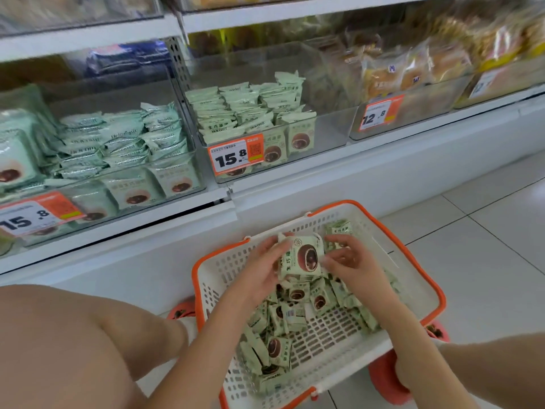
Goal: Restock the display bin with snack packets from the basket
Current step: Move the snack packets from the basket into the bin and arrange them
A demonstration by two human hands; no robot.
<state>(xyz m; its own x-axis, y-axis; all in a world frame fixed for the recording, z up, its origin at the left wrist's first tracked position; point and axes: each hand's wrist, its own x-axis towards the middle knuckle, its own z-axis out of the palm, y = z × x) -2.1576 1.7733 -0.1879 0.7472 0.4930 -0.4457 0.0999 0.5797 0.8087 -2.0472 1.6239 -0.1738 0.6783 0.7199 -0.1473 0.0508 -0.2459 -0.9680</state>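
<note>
A white basket with an orange rim (413, 255) stands on the floor below the shelf, holding several pale green snack packets (295, 317). Over the basket, my left hand (262, 270) grips a small stack of these packets (300, 256) from the left side. My right hand (346, 258) pinches the stack's right edge, with another packet under its fingers. The clear display bin (330, 134) with the 15.8 price tag sits on the shelf above, about half filled with the same packets on its left side.
A second clear bin (118, 184) of similar green packets stands to the left, and a bin (413, 113) of bread with a 12.8 tag to the right. My bare knee (73, 335) is at the lower left. White floor tiles (486, 246) lie to the right.
</note>
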